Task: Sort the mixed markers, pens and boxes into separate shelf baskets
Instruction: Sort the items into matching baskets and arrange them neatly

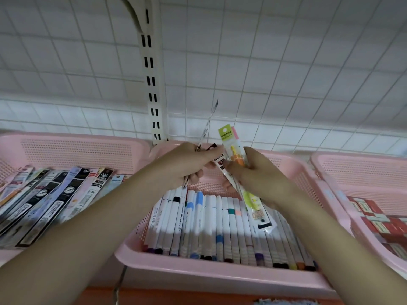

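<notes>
Seen from the head camera, the left hand point(189, 164) pinches a thin packaged pen point(207, 128) that slants up past its fingers. Just beside it, the right hand point(257, 175) grips several packaged pens point(233, 148), a green-topped pack foremost. Below both hands, white markers point(209, 227) fill the middle pink basket point(220, 276); packaged pens lie in the left basket point(77, 148), red boxes point(381, 219) in the right one.

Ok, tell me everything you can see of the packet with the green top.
The packet with the green top is a long, narrow clear sleeve with a lime-green header card that has a white hang hole. Inside is a yellow and orange pen. It stands nearly upright above the middle pink basket, gripped by the right hand together with other packets; a pink-edged one sits right behind it.
</notes>
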A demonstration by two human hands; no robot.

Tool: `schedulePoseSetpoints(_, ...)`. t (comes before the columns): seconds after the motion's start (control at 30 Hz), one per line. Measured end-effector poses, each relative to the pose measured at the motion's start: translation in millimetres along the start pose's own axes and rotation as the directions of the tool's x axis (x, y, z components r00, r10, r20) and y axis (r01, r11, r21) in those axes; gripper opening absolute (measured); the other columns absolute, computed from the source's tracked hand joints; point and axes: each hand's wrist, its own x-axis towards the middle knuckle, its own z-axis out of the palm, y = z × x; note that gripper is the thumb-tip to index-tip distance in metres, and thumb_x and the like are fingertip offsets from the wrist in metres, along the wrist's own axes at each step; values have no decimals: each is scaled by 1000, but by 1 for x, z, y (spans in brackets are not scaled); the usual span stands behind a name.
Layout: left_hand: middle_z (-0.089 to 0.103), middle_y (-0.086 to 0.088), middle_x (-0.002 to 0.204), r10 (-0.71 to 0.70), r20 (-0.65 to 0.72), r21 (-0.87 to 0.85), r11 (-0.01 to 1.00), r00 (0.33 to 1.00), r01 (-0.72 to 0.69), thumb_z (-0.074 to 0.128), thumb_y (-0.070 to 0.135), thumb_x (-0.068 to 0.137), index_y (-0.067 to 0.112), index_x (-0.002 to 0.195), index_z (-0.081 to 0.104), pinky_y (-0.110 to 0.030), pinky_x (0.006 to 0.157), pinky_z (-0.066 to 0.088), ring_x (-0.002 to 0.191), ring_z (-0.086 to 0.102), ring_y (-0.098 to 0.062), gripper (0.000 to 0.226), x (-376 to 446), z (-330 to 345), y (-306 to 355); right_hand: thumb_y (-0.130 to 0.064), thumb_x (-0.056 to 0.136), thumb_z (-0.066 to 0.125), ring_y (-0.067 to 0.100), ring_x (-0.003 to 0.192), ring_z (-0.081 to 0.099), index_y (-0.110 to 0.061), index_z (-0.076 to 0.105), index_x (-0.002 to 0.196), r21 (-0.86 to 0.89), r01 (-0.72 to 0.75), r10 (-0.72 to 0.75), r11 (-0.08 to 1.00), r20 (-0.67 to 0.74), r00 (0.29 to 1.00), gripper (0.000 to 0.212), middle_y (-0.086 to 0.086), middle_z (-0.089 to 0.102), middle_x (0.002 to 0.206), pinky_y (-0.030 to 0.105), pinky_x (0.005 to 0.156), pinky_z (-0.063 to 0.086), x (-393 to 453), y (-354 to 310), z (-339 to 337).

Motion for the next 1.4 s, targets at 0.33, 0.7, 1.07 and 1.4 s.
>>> schedulePoseSetpoints(0.33, 66, -12, 91, 61, -334, -12, 998, 941, -69, 42, 23, 100, 6, 97, 54, -33, 78, 57, 83, 66, -20, 21, 10, -17, -3, -20, 93, 55, 7, 62, 64, -14, 57, 94, -182, -63, 38, 981, -136, 990, 7, -2, 68, 76, 23, 58, 54, 0, 10, -12)
schedulePoseSetpoints(0.7, 60, -5, 79, -35, -271, -222, 975, 962, -27, 81, 36, 68, 3, 100, 53, -21, 57, 47, 55, 48, -10, 54, 6, -1, 7, -19, 92, 56, 0, 49, 54, -16, 54, 92, 17, -3, 4, 1000, -117, 993, 4, -8, 62, 62, 17, 51, 41, 3, 7, -4)
schedulePoseSetpoints(1.07, 50, 12, 42, 109, -213, 1, 994, 971, -111, 71, 46, 76, 15, 71, 61, -23, 51, 34, 49, 41, -11, 33, 5, 5, 8, -34, 87, 63, -8, 44, 47, -21, 49, 88, -229, 61, -54, 971, 37, 998, 19, -10, 52, 64, 7, 43, 34, -3, 13, 3)
schedulePoseSetpoints(1.4, 58, -10, 70, 76, -314, -147, 981, 946, -127, 46, 32, 98, 10, 73, 54, -30, 66, 49, 63, 57, -22, 34, 14, 14, -5, -45, 94, 47, 13, 59, 47, -12, 54, 85, -309, 20, -41, 951, -61, 997, 34, 1, 52, 70, 23, 55, 38, -6, 2, 1)
